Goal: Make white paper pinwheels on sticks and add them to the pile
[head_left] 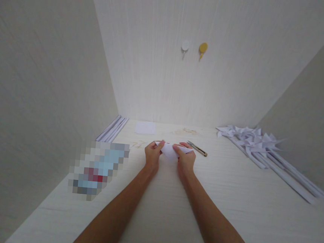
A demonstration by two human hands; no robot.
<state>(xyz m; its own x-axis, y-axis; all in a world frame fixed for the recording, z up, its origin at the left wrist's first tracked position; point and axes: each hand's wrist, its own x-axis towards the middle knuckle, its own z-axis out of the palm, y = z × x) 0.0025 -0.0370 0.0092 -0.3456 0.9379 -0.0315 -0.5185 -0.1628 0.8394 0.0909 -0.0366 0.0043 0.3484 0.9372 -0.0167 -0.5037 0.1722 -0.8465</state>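
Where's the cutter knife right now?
In the head view, the cutter knife lies on the table just right of the right hand, apart from it, between that hand and the pile of paper pinwheels farther right.

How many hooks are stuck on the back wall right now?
2. A white hook sits on the back wall above the desk, and a yellow hook is just to its right, at the same height. None looks hidden.
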